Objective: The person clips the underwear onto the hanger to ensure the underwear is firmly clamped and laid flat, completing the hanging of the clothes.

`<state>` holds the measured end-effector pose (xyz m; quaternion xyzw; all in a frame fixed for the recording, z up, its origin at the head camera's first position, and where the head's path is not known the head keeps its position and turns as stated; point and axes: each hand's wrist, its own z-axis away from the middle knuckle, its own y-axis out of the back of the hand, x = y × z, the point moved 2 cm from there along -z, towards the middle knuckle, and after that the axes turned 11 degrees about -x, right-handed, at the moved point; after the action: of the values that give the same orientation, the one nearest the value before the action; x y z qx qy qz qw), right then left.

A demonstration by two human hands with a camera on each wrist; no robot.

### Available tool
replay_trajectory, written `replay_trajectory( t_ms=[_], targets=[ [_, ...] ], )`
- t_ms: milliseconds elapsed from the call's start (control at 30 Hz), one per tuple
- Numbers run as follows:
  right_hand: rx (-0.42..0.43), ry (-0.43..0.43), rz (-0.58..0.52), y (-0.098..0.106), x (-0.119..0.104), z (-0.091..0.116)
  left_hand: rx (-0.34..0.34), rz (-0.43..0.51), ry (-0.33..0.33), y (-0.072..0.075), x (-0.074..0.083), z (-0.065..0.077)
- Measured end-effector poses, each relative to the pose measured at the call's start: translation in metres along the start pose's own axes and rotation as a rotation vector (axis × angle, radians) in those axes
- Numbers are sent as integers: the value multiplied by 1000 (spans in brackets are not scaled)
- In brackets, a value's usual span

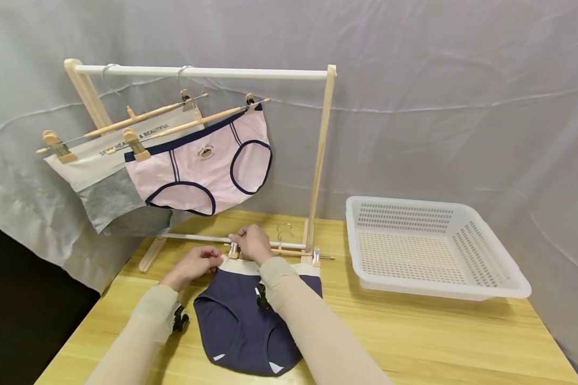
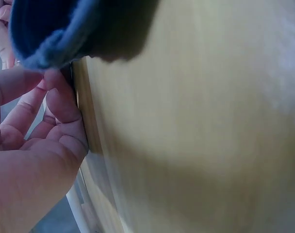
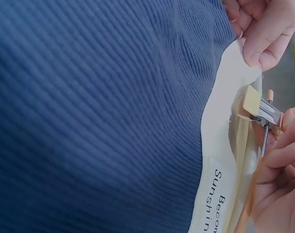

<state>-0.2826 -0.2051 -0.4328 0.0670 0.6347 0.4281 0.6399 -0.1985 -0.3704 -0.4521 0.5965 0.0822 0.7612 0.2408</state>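
Note:
A pair of navy ribbed underpants (image 1: 236, 313) with a white waistband lies front-up on the table. My left hand (image 1: 192, 266) pinches the waistband's left corner between thumb and fingers, as the right wrist view also shows. My right hand (image 1: 254, 245) squeezes the left clip (image 3: 266, 111) of a wooden clip hanger (image 1: 294, 251). In the right wrist view that clip's padded jaws sit at the waistband's top edge, beside the left fingertips. The hanger's other clip (image 1: 316, 258) is at the waistband's right end. My right forearm covers part of the fabric.
Behind stands a wooden garment rack (image 1: 321, 144). Pink underpants (image 1: 197, 166) and grey-and-white underpants (image 1: 108, 187) hang from it on clip hangers, over the left side. A white plastic basket (image 1: 438, 291) stands on the table (image 1: 414, 337) at right.

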Motion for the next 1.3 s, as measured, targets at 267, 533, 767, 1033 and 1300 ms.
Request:
replay_trajectory(
  t_ms=[267, 533, 767, 1033, 1300],
  targets=[
    [33, 22, -18, -1, 3, -3, -26, 30, -9, 0, -1, -1],
    [36, 17, -70, -2, 3, -1, -9, 31, 34, -1, -2, -2],
    [28, 11, -85, -3, 2, 0, -39, 34, 9, 0, 0, -1],
    [29, 32, -106, -2, 2, 0, -112, 76, -39, 2, 1, -2],
    [34, 43, -95, 0, 2, 2, -76, 64, 3, 1, 1, -4]
  ],
)
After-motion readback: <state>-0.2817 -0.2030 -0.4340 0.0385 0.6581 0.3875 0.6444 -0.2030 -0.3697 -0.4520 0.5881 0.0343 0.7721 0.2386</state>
